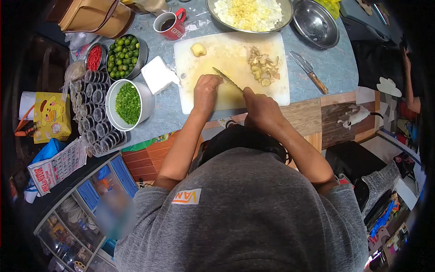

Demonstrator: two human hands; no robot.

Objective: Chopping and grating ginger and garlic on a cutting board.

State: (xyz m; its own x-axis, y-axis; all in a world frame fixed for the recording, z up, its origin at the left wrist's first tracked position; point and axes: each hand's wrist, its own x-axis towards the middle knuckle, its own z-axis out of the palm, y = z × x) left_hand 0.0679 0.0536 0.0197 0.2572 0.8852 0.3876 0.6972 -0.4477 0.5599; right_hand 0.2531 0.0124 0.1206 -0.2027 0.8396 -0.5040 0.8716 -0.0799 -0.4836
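Observation:
On a white plastic cutting board (234, 42), my right hand (263, 108) grips a knife whose dark, narrow blade (228, 77) slants up and left. My left hand (206, 91) rests on the board with fingers curled down beside the blade. What lies under those fingertips is hidden; pale yellow bits, apparently ginger, show near the blade. A peeled chunk that looks like ginger (198, 49) sits at the board's far left. Brownish peelings (263, 64) lie in a heap on its right side.
Beyond the board stands a bowl of chopped white and yellow pieces (249, 12), beside an empty metal bowl (316, 23). A wooden-handled knife (309, 71) lies right. Leftward are a coffee mug (171, 25), green citrus (123, 56), red chilies (94, 57), chopped greens (128, 103) and lidded cups (98, 112).

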